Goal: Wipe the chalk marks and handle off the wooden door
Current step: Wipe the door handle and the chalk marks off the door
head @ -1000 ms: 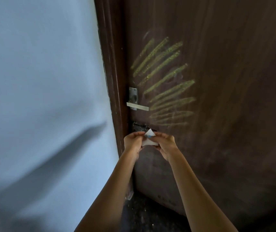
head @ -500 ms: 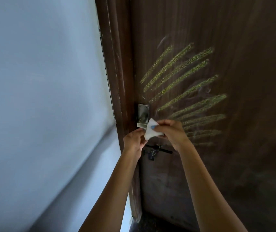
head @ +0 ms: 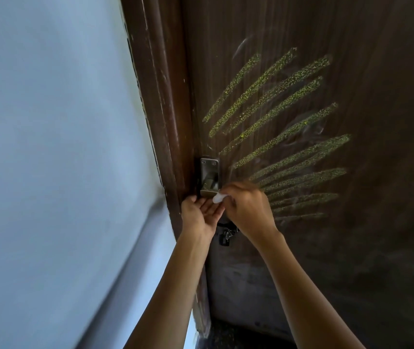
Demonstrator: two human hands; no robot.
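Note:
A dark wooden door (head: 314, 248) fills the right side, with several slanted yellow-green chalk marks (head: 276, 127) fanning out from near its left edge. The metal handle plate (head: 209, 176) sits at that edge; the lever is mostly hidden behind my hands. My right hand (head: 247, 207) is closed around a small white wipe (head: 218, 198), held just below the plate. My left hand (head: 199, 214) is palm up with fingers apart, just left of the wipe and touching the right hand's fingers.
The brown door frame (head: 160, 122) runs down the left of the door, beside a pale blue wall (head: 50, 147). A dark latch with a small padlock (head: 224, 236) hangs on the door below my hands. Dark floor shows at the bottom.
My hands rose from the latch to the handle plate. The wipe went from both hands into the right hand alone, bunched smaller. My left hand opened. The view closed in on the door.

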